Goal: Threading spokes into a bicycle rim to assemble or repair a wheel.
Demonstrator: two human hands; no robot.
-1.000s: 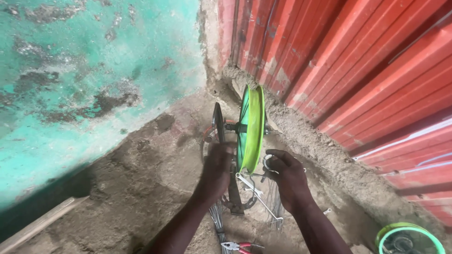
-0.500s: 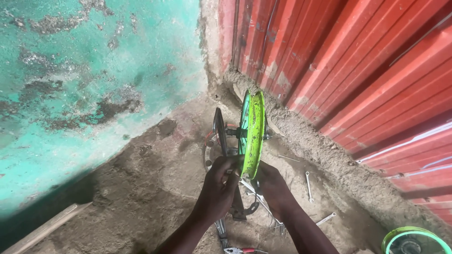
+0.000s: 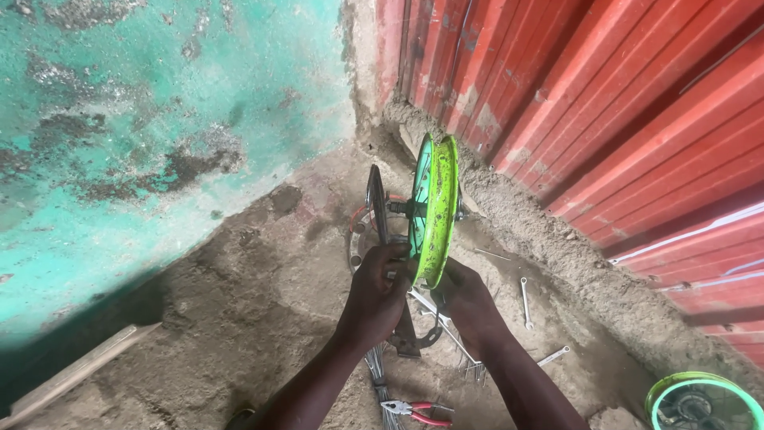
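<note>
Here, the green wheel rim [image 3: 436, 209] is held upright on edge over the sandy ground [image 3: 239, 318], gripped at its lower arc by the closed left hand [image 3: 380, 291] and right hand [image 3: 465, 299]. It is judged rigid, light and best gripped at the rim.

Two hands are counted: the left hand [image 3: 380, 288] at about 6 o'clock of centre, and the right hand [image 3: 469, 302] just beside it toward 5 o'clock. Two green wheel rims are counted: one rim [image 3: 436, 209] held upright at centre, and a second rim [image 3: 700, 402] lying at 4 o'clock by the frame's corner. Two wrenches are noted on the ground, one wrench [image 3: 525, 301] at 4 o'clock and another wrench [image 3: 552, 356] below it. One pair of red-handled pliers [image 3: 418, 410] is recorded at 6 o'clock. One bundle of spokes [image 3: 379, 374] is seen at 6 o'clock; individual spokes cannot be counted. One wooden plank [image 3: 76, 374] is recorded at 8 o'clock.
</note>
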